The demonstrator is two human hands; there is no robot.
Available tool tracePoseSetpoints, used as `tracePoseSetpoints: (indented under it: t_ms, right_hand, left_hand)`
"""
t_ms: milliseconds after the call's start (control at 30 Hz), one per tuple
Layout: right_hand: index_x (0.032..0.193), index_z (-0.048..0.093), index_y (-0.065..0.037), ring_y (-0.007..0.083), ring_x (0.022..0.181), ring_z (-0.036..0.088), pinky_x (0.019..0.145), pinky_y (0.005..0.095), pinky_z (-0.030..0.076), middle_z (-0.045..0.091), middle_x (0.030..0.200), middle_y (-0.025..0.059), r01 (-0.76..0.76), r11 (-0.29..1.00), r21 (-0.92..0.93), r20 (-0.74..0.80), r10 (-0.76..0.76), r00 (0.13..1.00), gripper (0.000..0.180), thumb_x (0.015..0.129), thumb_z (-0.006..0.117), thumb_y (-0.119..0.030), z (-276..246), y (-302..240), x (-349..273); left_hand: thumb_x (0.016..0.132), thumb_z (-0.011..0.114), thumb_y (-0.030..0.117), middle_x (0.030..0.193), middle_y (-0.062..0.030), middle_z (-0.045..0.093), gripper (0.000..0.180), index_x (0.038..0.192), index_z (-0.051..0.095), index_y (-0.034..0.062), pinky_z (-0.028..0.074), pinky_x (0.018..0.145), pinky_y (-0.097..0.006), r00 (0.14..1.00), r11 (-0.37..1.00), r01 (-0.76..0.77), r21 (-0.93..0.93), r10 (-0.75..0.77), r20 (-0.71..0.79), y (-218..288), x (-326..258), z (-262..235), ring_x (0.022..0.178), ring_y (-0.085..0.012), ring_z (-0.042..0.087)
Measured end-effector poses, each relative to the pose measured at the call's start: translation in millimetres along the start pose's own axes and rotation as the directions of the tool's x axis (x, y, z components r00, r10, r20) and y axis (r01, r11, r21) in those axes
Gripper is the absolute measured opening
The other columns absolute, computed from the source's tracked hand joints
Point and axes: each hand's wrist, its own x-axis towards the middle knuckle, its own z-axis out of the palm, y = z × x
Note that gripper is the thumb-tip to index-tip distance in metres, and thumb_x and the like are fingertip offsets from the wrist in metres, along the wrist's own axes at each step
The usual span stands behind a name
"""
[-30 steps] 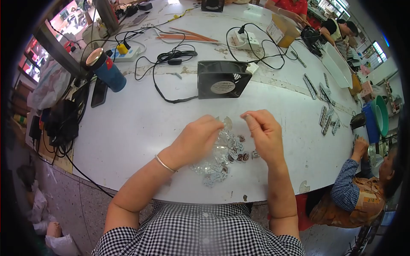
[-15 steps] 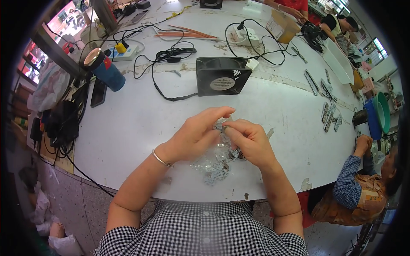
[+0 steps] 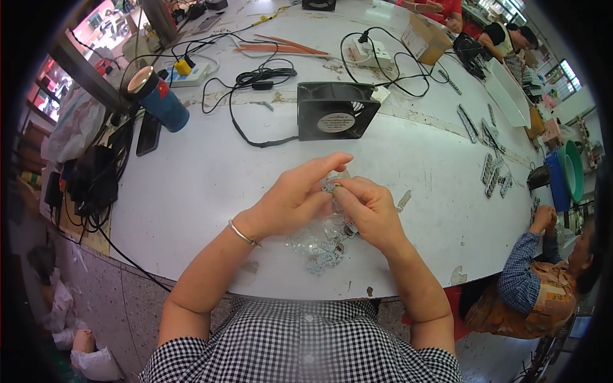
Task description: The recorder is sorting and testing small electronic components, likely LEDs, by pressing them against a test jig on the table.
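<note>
Hands met at the centre of the frame above a white table [image 3: 211, 191]. Left hand [image 3: 290, 201] was curled, its thumb and fingers pinched on a small metal part [image 3: 331, 187], with the index finger stretched out toward the upper right. Right hand [image 3: 365, 210] was also curled, its fingertips pressed onto the same small part from the right side, so both hands touched it at once. Whether the part was one piece or two joined could not be told. A thin bangle [image 3: 242, 233] circled the left wrist.

Just below the hands, on the table, lay a loose heap of small clear and metallic pieces [image 3: 319, 246]. A single small strip [image 3: 403, 200] lay on the table just right of the right hand.

Above the hands, in the upper centre, a black square fan [image 3: 336, 110] stood upright, its cable [image 3: 246, 131] running off to the left. A blue cup [image 3: 159, 99] stood at the upper left, with a dark phone [image 3: 148, 133] lying beside it. A white power strip [image 3: 372, 53] sat at upper centre right. Rows of small grey strips [image 3: 495, 175] lay at the right. A second person in a blue plaid sleeve [image 3: 520, 271] sat at the lower right edge of the table
</note>
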Motion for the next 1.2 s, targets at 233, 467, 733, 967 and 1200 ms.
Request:
tracePoseSetpoints:
  t_ms: [233,467,733,967,1200]
  right_hand:
    - [0.092,0.066,0.003,0.0134,0.066,0.054,0.061,0.0295,0.043,0.061,0.073,0.0072,0.147,0.942,-0.302,-0.118,-0.190,0.975,0.017,0.094,0.059,-0.012,-8,3,2]
    - [0.094,0.066,0.004,0.0144,0.069,0.055,0.063,0.0292,0.044,0.062,0.076,0.0076,0.082,0.938,-0.337,-0.089,-0.119,0.989,0.017,0.094,0.059,-0.012,-13,-2,2]
    - [0.093,0.064,0.003,0.0287,0.070,0.060,0.066,0.0363,0.047,0.063,0.077,0.0154,0.117,0.933,-0.339,-0.093,-0.157,0.983,0.017,0.092,0.059,-0.013,-11,1,3]
    - [0.093,0.065,0.002,0.0281,0.071,0.060,0.066,0.0365,0.047,0.063,0.078,0.0148,0.154,0.937,-0.314,-0.103,-0.195,0.975,0.016,0.092,0.059,-0.012,-10,0,3]
    - [0.093,0.065,0.002,0.0267,0.069,0.060,0.065,0.0357,0.047,0.063,0.077,0.0143,0.136,0.922,-0.363,-0.119,-0.191,0.974,0.015,0.092,0.060,-0.012,-10,0,2]
  left_hand:
    - [0.086,0.057,-0.009,0.118,-0.0142,0.063,0.042,0.127,0.057,-0.0003,0.056,0.071,-0.025,0.992,0.985,0.049,0.163,-0.029,-0.120,-6,0,5,0.081,-0.0143,0.068]
    - [0.079,0.069,-0.003,0.099,-0.0170,0.069,0.030,0.110,0.066,-0.0014,0.056,0.066,-0.030,0.902,0.766,-0.308,0.563,0.423,-0.082,-9,5,1,0.076,-0.0280,0.069]
    - [0.076,0.072,-0.001,0.092,-0.0145,0.069,0.029,0.104,0.067,-0.0008,0.056,0.061,-0.033,0.880,0.609,-0.334,0.719,0.474,0.008,-8,5,-3,0.072,-0.0280,0.068]
    - [0.075,0.070,-0.004,0.090,-0.0140,0.068,0.027,0.101,0.066,-0.0012,0.056,0.060,-0.033,0.850,0.570,-0.383,0.727,0.526,0.035,-8,8,-4,0.070,-0.0280,0.067]
    - [0.076,0.071,-0.003,0.089,-0.0138,0.068,0.026,0.100,0.065,-0.0008,0.055,0.059,-0.033,0.855,0.620,-0.317,0.717,0.515,-0.067,-8,6,1,0.069,-0.0285,0.067]
